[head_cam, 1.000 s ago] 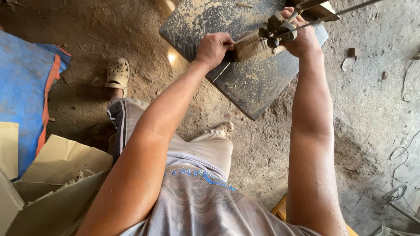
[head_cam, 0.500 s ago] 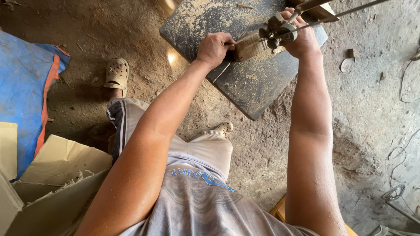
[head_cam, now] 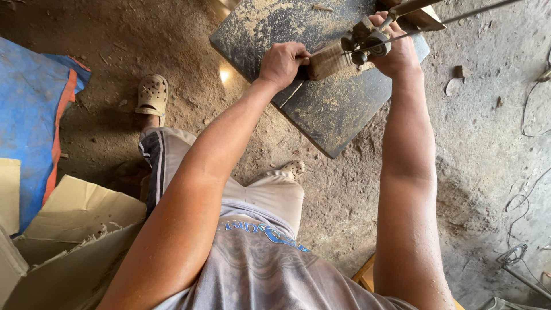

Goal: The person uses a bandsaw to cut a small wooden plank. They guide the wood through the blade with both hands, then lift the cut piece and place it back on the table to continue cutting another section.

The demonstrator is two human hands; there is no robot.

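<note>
Pale, sawdust-dusted wooden block [head_cam: 330,59] sits clenched between left hand [head_cam: 282,63] and right hand [head_cam: 396,53].

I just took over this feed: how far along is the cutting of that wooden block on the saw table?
Done: sawdust already covers the dark saw table, so some cutting has taken place. In hand: the left hand and right hand press the small wooden block at the blade guide. Left: the block looks whole, and the cut's depth is hidden.
</note>
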